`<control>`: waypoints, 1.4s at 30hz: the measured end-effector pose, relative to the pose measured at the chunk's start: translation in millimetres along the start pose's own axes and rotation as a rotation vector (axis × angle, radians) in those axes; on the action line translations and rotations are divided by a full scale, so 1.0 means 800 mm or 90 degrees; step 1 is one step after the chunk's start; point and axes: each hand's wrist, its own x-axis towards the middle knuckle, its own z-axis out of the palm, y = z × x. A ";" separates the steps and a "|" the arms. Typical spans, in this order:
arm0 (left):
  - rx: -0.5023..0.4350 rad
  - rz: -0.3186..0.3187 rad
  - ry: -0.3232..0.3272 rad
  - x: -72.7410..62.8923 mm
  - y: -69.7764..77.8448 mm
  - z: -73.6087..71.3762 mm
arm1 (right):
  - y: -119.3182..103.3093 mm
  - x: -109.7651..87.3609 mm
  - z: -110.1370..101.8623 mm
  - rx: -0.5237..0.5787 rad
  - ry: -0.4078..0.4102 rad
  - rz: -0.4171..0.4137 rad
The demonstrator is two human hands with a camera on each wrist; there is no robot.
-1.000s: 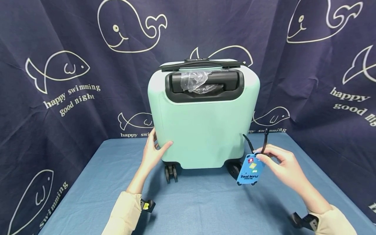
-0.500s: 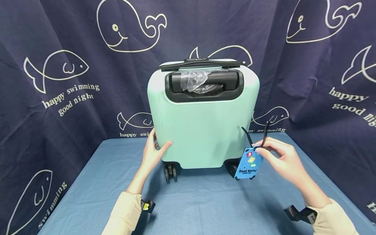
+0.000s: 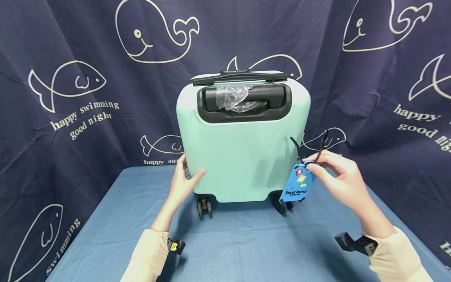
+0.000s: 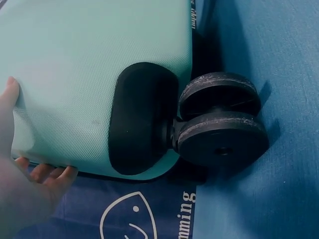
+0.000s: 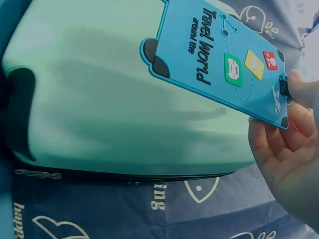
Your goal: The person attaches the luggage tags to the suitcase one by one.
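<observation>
A mint-green suitcase stands upright on its wheels, its recessed black pull handle facing me. My left hand holds the lower left side, thumb on the front face and fingers round the edge; the left wrist view shows a double wheel beside that hand. My right hand pinches a blue luggage tag at its top end, in front of the lower right corner. The two ends of its black strap stick up loose. Printed "Travel World" and coloured badges show on the tag in the right wrist view.
Clear plastic wrap covers part of the pull handle. A black carry handle crosses the suitcase's top. Blue cloth covers the table, and a navy curtain with whale and fish drawings hangs behind and at both sides.
My right hand has risen with the luggage tag, uncovering more of the right wheel; the strap ends now reach higher. My left hand and the suitcase have stayed in place.
</observation>
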 end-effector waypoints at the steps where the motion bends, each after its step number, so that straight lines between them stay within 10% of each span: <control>1: -0.005 -0.001 -0.001 0.000 0.000 0.000 | -0.001 0.003 0.000 0.002 0.001 -0.005; 12: -0.037 -0.021 -0.013 0.000 -0.002 -0.001 | -0.014 0.031 -0.002 -0.065 -0.062 -0.017; 42: -0.038 0.002 -0.003 0.001 -0.003 0.000 | -0.048 0.129 -0.004 -0.018 -0.033 -0.066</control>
